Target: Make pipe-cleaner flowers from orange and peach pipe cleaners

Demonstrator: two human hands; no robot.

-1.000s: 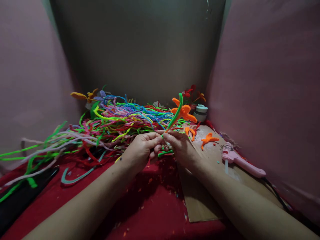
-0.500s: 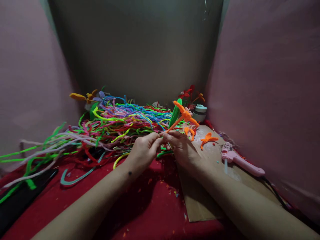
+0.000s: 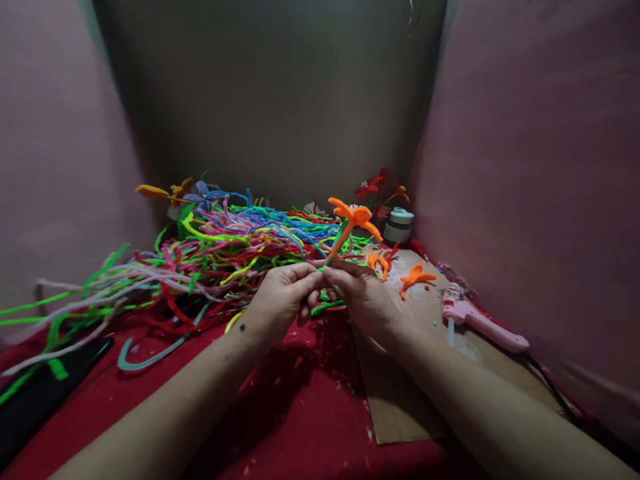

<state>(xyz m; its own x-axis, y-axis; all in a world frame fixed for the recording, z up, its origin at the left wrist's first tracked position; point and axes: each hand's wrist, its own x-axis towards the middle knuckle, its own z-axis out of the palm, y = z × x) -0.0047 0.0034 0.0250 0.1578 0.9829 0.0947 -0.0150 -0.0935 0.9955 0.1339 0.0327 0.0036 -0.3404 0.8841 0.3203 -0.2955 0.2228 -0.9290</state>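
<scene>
An orange pipe-cleaner flower (image 3: 354,217) stands tilted up and to the right above my hands, with a green piece partly hidden behind its stem. My left hand (image 3: 286,293) pinches the green lower stem between thumb and fingers. Right beside it, my right hand (image 3: 357,290) is closed on the same stem, the two sets of fingertips almost touching. The stem's lower end is hidden by the fingers. Just past my right hand, a loose orange pipe-cleaner piece (image 3: 417,280) lies on the cardboard (image 3: 400,407).
A big heap of coloured pipe cleaners (image 3: 240,240) spreads behind and left. On the right, a pink glue gun (image 3: 480,323) with a cord rests on the cardboard. A small lidded jar (image 3: 399,225) and red flowers (image 3: 370,188) stand at the back. Red cloth (image 3: 300,413) covers the table.
The orange flower has turned and shifted left, and its green piece now sits mostly behind the stem. Both hands stay together, with the left hand's fingers rolled round the stem.
</scene>
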